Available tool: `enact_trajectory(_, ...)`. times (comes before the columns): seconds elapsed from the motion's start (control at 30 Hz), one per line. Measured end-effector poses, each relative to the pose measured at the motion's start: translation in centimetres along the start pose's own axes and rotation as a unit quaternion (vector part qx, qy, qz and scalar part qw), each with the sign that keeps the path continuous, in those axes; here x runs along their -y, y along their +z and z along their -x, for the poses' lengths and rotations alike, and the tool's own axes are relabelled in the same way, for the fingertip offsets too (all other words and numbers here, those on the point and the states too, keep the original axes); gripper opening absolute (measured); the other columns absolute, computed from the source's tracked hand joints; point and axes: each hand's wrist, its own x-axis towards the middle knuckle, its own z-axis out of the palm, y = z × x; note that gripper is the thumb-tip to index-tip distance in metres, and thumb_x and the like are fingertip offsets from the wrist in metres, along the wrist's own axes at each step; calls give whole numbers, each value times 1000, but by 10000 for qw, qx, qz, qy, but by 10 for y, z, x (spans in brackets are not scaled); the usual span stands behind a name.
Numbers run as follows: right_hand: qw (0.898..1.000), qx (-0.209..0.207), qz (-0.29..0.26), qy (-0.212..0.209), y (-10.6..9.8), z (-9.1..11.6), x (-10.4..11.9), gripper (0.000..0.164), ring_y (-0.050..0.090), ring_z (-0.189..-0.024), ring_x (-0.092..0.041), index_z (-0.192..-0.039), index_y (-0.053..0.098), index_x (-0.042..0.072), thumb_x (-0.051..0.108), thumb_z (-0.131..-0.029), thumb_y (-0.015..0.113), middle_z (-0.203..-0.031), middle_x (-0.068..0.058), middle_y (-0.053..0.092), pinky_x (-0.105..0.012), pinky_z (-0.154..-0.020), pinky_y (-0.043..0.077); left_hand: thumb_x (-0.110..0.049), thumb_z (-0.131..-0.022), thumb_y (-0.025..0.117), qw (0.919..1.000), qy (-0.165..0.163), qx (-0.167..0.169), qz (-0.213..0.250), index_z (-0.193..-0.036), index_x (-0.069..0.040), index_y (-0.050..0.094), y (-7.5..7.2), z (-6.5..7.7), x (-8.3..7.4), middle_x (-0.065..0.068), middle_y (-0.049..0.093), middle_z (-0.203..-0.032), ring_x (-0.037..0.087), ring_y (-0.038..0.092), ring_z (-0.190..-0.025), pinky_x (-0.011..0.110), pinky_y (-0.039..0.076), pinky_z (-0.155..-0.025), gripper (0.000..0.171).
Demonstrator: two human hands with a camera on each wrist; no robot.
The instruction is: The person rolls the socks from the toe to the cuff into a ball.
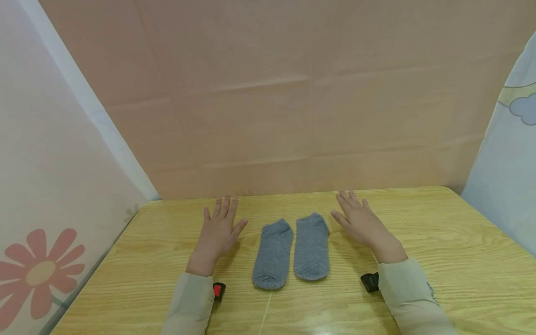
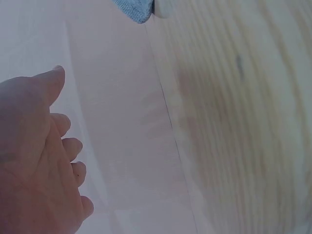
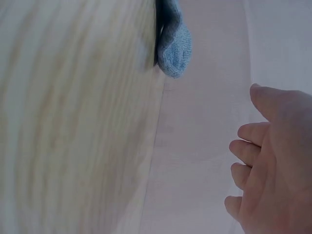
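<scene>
Two grey ankle socks lie flat and side by side on the table, their openings toward the far edge. The left sock [image 1: 273, 255] tilts slightly; the right sock [image 1: 311, 247] sits a little farther back. My left hand [image 1: 217, 232] hovers palm down to the left of the socks, fingers straight and spread, holding nothing. On the other side, my right hand [image 1: 362, 223] is held the same way, apart from the right sock. Part of a sock [image 2: 136, 9] shows at the top of the left wrist view, and a sock end [image 3: 174, 51] in the right wrist view.
The wood-grain table [image 1: 439, 242] ends at a pinkish-brown cloth backdrop [image 1: 293, 116]. A flower-printed curtain [image 1: 63, 167] borders the left side, and a pale curtain with a cloud print [image 1: 502, 186] the right. Black wrist straps [image 1: 370, 282] show by the sleeves.
</scene>
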Motion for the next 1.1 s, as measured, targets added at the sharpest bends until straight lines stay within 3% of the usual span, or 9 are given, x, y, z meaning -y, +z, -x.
enact_trajectory(0.2,10000,13,-39,-19,0,0,0,72,4,-144,-44,-151,16,-4,47,-103,32,-157,-26,11,-64,-111,3,-46,-102,38,10000,34,23,4,-154,-8,10,0,0,0,17,3,-159,34,-1,-147,65,2,-110,70)
enact_trajectory(0.4,9995,-9,-302,-101,-1,0,2,70,2,-145,-43,-151,16,-4,43,-103,35,-157,-26,10,-62,-112,0,-44,-102,40,9999,66,43,71,-154,-7,12,-1,0,-5,16,2,-159,35,-2,-147,65,2,-110,70)
enact_trajectory(0.67,9928,259,-1171,-58,6,-1,4,67,3,-144,-45,-150,21,-6,39,-103,40,-156,-27,12,-65,-110,1,-40,-101,45,9978,463,356,311,-153,-4,19,3,2,-29,16,8,-160,34,2,-147,62,2,-112,69)
enact_trajectory(0.9,9810,523,-1854,227,14,-5,6,62,29,-134,-52,-146,32,-5,38,-103,42,-149,-31,30,-64,-102,30,-32,-99,52,9910,929,914,301,-147,-5,37,0,11,-65,17,30,-154,36,20,-144,60,11,-113,57)
enact_trajectory(1.1,9765,703,-2009,346,17,-6,6,56,37,-128,-54,-140,39,-9,32,-102,45,-143,-34,38,-61,-98,37,-27,-97,57,9794,1623,1199,94,-120,-12,66,5,20,-93,3,59,-126,23,50,-125,60,23,-110,29)
